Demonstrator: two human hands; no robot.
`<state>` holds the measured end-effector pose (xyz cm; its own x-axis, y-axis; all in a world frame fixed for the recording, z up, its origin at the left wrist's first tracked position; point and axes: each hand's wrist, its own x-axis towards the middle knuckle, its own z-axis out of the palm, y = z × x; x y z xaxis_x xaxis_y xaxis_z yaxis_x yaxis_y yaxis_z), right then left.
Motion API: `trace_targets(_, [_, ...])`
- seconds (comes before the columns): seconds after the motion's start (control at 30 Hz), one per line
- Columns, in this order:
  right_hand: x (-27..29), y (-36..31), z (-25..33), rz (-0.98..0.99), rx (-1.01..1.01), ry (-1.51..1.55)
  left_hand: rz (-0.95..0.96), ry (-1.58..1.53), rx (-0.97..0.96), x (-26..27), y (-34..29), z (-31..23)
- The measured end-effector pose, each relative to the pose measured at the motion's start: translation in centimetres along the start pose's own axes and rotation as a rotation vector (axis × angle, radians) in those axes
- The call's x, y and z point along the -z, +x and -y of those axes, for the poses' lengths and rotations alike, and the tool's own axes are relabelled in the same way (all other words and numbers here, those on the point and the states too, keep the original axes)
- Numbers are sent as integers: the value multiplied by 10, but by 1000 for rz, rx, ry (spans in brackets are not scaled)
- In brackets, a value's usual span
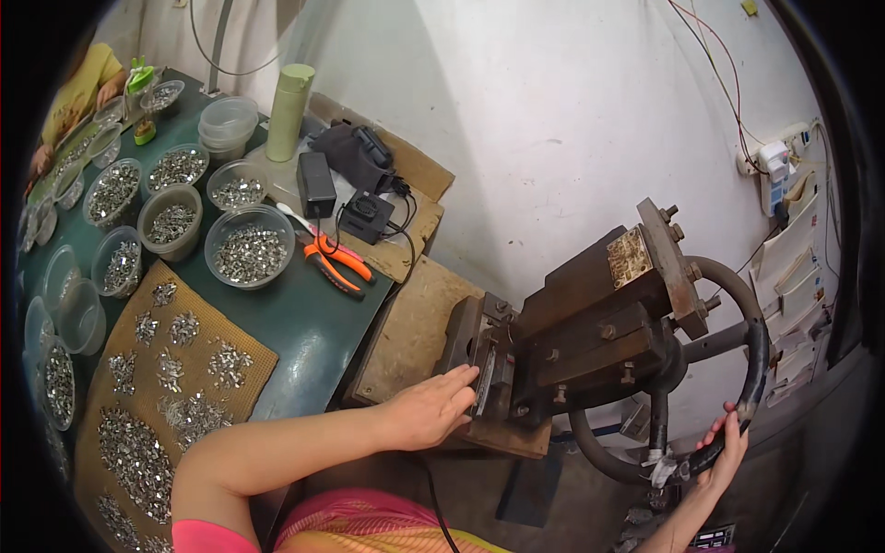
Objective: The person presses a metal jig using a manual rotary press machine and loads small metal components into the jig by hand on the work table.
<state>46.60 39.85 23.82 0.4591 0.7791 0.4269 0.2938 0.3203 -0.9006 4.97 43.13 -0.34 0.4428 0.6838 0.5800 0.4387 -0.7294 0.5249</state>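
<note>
A dark, worn hand press [590,341] with a thick curved handwheel [758,359] stands on the right. My left hand [431,407] reaches to the front of its die [487,380]. The fingers are close together, tips at a narrow metal strip on the die; anything small between them is hidden. On the lower right part of the handwheel rests my right hand [724,452], its fingers and thumb curled round the rim. Tape or cloth wraps the wheel's joint [662,470] beside that hand.
Left, a green table [313,355] bears several plastic tubs [249,247] of small metal parts and a brown mat [235,346] with heaped parts. Orange-handled pliers [336,263], a green flask [290,111] and black adapters [367,214] lie behind. Another person's arm [111,88] shows far left.
</note>
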Motion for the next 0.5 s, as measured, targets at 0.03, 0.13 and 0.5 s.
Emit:
trace_targets(0.03, [0, 6, 2, 19, -12, 13, -14, 7, -16, -2, 4, 5])
trace_targets(0.13, [4, 22, 4, 59, -23, 6, 15, -13, -9, -4, 14, 14])
trace_targets(0.5, [3, 47, 15, 135, -45, 5, 30, -24, 19, -18, 34, 25])
